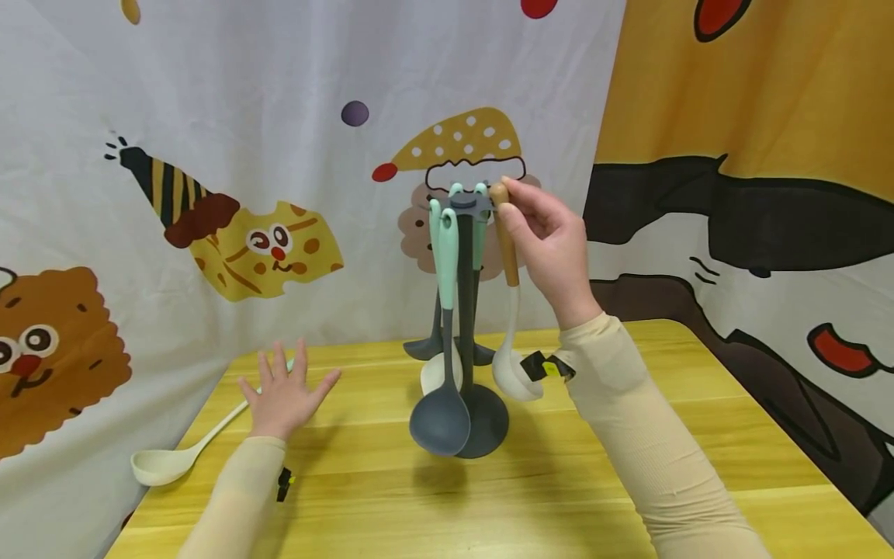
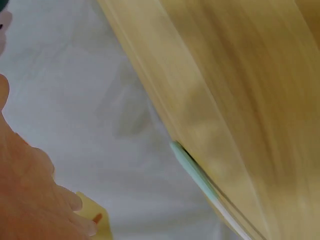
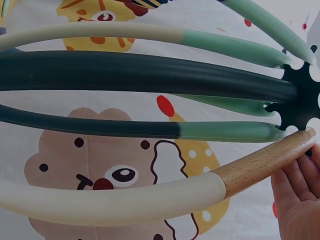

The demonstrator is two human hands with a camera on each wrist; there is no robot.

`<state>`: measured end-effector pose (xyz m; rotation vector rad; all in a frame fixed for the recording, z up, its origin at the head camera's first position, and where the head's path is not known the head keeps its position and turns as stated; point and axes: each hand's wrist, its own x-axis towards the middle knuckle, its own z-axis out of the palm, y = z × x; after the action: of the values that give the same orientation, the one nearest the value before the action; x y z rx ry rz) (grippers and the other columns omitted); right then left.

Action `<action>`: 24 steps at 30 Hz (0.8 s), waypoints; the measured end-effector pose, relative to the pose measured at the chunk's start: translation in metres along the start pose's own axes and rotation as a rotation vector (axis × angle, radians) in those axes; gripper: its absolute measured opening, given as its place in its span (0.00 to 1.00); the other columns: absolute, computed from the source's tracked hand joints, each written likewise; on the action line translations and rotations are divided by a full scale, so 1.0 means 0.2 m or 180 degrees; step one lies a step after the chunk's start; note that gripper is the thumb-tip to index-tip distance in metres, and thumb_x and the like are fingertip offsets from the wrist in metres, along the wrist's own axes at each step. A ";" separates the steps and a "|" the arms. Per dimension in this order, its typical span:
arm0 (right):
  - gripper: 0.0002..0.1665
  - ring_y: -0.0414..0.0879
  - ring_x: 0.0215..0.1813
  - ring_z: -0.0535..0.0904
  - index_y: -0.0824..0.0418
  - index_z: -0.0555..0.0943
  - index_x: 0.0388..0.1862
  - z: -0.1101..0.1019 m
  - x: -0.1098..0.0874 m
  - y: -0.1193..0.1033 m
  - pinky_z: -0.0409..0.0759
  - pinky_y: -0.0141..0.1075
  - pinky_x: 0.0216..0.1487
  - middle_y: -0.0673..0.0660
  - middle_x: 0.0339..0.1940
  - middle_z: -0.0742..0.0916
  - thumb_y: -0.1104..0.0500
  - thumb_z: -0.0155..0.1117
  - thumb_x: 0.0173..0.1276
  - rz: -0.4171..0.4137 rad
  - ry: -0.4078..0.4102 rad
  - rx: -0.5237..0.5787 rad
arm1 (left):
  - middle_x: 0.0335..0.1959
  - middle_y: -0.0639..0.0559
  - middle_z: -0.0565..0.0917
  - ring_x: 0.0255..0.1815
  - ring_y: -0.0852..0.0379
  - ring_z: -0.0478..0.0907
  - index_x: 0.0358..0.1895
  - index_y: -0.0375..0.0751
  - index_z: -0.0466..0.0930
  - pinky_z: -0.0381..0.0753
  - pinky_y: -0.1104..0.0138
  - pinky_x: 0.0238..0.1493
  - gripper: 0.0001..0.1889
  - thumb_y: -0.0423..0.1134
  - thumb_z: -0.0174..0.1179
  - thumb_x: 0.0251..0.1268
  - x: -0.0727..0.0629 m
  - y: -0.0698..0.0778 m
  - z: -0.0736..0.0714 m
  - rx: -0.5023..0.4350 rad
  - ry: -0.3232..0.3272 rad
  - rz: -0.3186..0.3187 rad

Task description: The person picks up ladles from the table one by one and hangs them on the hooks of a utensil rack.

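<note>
By its wooden handle (image 1: pixel 509 252), my right hand (image 1: pixel 556 244) pinches a white ladle (image 1: pixel 515 379) near the top, right beside the hooks of a dark utensil stand (image 1: pixel 466 310). In the right wrist view, the handle's end (image 3: pixel 300 142) meets the edge of the stand's notched top (image 3: pixel 300 97). The ladle hangs down with its bowl above the table. My left hand (image 1: pixel 285 400), fingers spread, is over the left side of the table. Next to it lies a cream ladle (image 1: pixel 164 466), its mint handle (image 2: pixel 195 172) partly hidden behind the fingers in the head view.
Several mint-handled utensils hang from the stand, among them a dark grey ladle (image 1: pixel 440 423) at the front. The stand's round base (image 1: pixel 492 427) rests on the wooden table (image 1: pixel 594 481). A printed cloth (image 1: pixel 293 93) hangs behind the table.
</note>
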<state>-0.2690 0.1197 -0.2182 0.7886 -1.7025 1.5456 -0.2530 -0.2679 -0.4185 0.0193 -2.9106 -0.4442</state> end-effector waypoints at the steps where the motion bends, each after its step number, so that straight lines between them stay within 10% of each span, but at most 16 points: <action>1: 0.20 0.44 0.49 0.82 0.68 0.79 0.61 0.00 0.00 0.00 0.80 0.34 0.53 0.57 0.50 0.86 0.66 0.62 0.72 -0.0008 0.0000 0.0004 | 0.77 0.27 0.32 0.74 0.23 0.25 0.81 0.42 0.36 0.19 0.24 0.58 0.53 0.76 0.39 0.66 0.00 -0.01 0.00 0.0000 -0.0019 -0.0021; 24: 0.20 0.44 0.48 0.83 0.67 0.80 0.62 0.00 0.00 0.00 0.81 0.34 0.53 0.58 0.51 0.86 0.65 0.61 0.72 0.0039 -0.0019 -0.0006 | 0.73 0.19 0.31 0.71 0.18 0.24 0.79 0.35 0.36 0.18 0.22 0.53 0.57 0.78 0.37 0.63 0.02 -0.28 0.02 -0.0093 -0.0364 -0.0546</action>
<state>-0.2692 0.1205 -0.2171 0.7839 -1.7159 1.5510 -0.2576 -0.3205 -0.4379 0.2489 -3.0270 -0.5321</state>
